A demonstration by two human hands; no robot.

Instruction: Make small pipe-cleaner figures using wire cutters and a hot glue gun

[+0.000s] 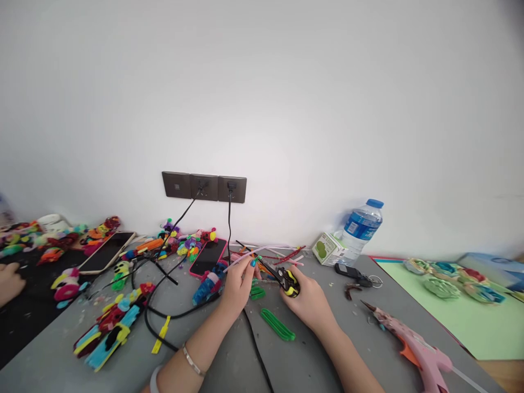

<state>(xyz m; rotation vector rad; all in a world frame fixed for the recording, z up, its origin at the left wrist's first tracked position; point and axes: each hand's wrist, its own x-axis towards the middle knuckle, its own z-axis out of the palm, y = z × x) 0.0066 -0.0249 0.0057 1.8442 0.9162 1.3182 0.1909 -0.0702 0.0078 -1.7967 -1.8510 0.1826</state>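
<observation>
My left hand [237, 284] pinches a thin pale pipe cleaner [245, 255] between thumb and fingertips, above the grey table [229, 365]. My right hand [309, 300] is closed around a small yellow-and-black fuzzy piece [290, 284], from which a black stem runs up-left toward the left hand. Green folded pipe cleaner pieces [277, 325] lie on the table between my forearms. A silver bracelet sits on my left wrist.
A pink glue gun [413, 349] lies at right. A water bottle [360, 229], a small green box [326, 248] and keys [356, 274] are behind. Two phones [207, 256] charge from wall sockets [204, 186]. Colourful craft pieces cover the left. Another person's hand [9, 281] shows at far left.
</observation>
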